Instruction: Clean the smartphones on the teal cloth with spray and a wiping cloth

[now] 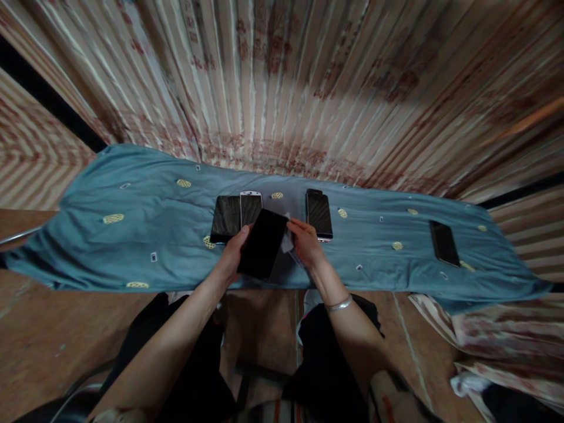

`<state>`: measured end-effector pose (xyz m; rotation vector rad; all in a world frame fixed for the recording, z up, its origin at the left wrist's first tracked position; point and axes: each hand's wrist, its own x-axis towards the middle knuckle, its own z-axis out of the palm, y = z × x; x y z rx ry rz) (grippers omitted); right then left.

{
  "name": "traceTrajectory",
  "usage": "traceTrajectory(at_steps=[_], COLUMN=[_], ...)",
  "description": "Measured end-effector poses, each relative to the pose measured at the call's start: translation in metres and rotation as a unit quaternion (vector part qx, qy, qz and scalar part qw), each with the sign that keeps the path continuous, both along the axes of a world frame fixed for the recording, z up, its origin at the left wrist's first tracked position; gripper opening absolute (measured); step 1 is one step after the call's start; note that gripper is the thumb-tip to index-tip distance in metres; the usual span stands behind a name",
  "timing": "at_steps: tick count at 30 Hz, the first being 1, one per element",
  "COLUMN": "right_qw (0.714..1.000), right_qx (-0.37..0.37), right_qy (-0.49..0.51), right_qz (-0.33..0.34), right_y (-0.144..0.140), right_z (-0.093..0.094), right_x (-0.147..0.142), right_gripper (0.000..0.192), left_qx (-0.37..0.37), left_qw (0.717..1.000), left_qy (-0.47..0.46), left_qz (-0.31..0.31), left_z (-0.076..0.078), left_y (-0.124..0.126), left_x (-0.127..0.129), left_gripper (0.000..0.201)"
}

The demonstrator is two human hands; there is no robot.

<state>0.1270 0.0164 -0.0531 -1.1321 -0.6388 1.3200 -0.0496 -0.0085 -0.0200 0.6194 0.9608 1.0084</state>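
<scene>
A black tablet (pixel 263 244) is held tilted above the near edge of the blue cloth. My left hand (pixel 235 249) grips its left side, the thumb lying along the edge. At its upper right edge is my right hand (pixel 304 238), fingers closed on a pale crumpled cloth (pixel 288 238) that touches the tablet. Just behind lie a dark tablet (pixel 226 217) and a white-framed phone (pixel 251 205), partly covered by the held tablet. To the right of my right hand, a black phone (pixel 319 214) rests on what looks like another device.
A blue patterned cloth (pixel 167 229) covers the long narrow table. One more dark phone (pixel 445 242) lies toward its right end. Pleated curtains (pixel 264 88) hang right behind the table. My legs are below its near edge, over a brown tiled floor (pixel 259 329).
</scene>
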Motion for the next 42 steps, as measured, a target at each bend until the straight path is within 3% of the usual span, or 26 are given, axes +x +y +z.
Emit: traceTrajectory(at_steps=[7,15,18,22,26,30,34,37,42], right_qw=[1.000,0.995,0.993,0.995,0.997,0.996,0.995,0.980,0.937], right_qx=[0.013,0.043,0.051,0.056,0.079,0.082,0.088,0.122,0.183], right_qy=[-0.015,-0.088,-0.105,-0.078,-0.010,0.020,-0.044,-0.155,-0.298], right_qz=[0.004,0.014,0.004,-0.011,0.000,0.042,0.015,0.012,-0.019], right_y=[0.000,-0.001,-0.002,-0.002,-0.004,-0.007,-0.011,-0.015,-0.018], right_z=[-0.003,0.006,0.011,0.017,0.022,0.023,0.018,0.016,0.018], right_x=[-0.002,0.000,-0.003,-0.012,-0.021,-0.025,-0.031,-0.036,-0.036], right_gripper=[0.023,0.027,0.030,0.032,0.029,0.027,0.029,0.031,0.026], left_qx=[0.103,0.273,0.284,0.301,0.284,0.200,0.059,-0.003,-0.041], left_qw=[0.980,0.873,0.850,0.838,0.859,0.932,0.990,0.997,0.995], left_qy=[0.172,0.397,0.436,0.450,0.423,0.300,0.118,0.016,-0.031], left_qz=[0.012,-0.077,-0.085,-0.069,-0.047,-0.031,-0.054,-0.072,-0.083], left_z=[-0.013,-0.017,-0.025,-0.037,-0.037,-0.025,-0.012,-0.003,0.004], left_y=[0.004,0.005,0.007,0.010,0.013,0.012,0.006,-0.001,-0.008], left_x=[-0.004,-0.009,-0.007,-0.006,-0.004,0.000,0.005,0.008,0.010], left_gripper=[0.077,0.091,0.105,0.110,0.107,0.096,0.069,0.063,0.037])
